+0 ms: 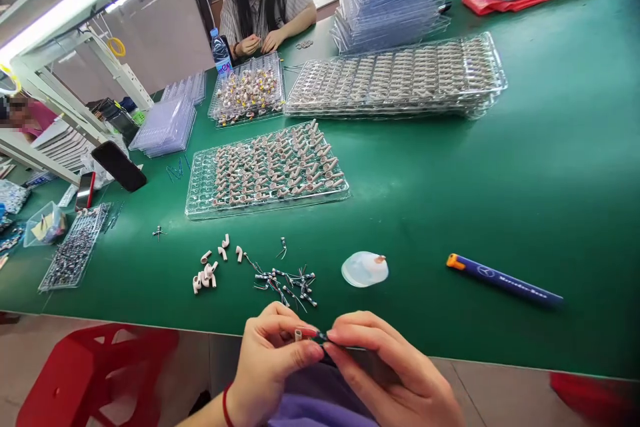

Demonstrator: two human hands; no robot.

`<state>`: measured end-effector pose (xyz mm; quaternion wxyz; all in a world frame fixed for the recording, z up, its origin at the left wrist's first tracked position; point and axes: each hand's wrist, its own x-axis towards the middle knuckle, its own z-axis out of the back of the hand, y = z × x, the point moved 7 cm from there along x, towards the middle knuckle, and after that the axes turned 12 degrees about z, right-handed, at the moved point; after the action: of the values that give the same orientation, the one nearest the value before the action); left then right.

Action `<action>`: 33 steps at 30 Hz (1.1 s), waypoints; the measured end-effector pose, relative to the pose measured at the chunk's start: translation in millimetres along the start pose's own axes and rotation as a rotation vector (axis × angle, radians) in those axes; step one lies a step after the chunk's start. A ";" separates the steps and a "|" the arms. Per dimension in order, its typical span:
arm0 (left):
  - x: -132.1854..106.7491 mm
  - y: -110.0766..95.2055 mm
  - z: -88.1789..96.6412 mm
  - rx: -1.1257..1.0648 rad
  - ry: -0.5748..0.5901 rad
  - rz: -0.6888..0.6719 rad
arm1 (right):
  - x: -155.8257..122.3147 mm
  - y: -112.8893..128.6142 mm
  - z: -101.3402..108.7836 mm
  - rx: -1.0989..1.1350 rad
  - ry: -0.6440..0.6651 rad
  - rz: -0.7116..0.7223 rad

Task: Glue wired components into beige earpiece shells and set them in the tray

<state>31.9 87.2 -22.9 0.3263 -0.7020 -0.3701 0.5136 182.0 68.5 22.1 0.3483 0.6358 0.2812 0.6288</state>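
Observation:
My left hand [273, 353] and my right hand [385, 360] meet at the table's near edge, fingertips pinched together. The left pinches a small white elbow-shaped tube [299, 333]; the right pinches a thin dark wired part [323, 339] against it. Just beyond lie a loose pile of wired parts [287, 279] and several white tubes [209, 270] on the green table [500, 200]. A clear tray [265, 170] holding many tubes sits further back.
A small white lid [365, 269] and a blue pen-like tool [503, 279] lie to the right. Stacked clear trays [400, 77] stand at the back. A seated person [263, 3] works across the table. A red stool [95, 367] is lower left; phones [117, 165] lie left.

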 end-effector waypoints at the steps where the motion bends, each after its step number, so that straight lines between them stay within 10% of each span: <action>1: 0.8 1.5 -1.6 -0.055 0.001 0.015 | -1.8 0.0 -1.5 0.015 -0.006 0.001; 8: -0.6 3.4 -14.5 -0.250 0.089 0.031 | -8.6 -8.7 -8.0 0.225 -0.100 -0.163; 17: -6.3 -15.4 -2.8 0.034 0.059 -0.213 | -29.9 -31.8 -16.8 0.470 0.010 -0.603; 33: -11.0 -40.3 17.2 0.248 -0.057 -0.210 | -19.4 -27.6 5.2 0.259 0.083 -0.647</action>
<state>5.7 99.9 11.6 0.4515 -0.5990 -0.3842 0.5383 188.4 69.1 -11.4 0.4341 0.5268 0.5593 0.4702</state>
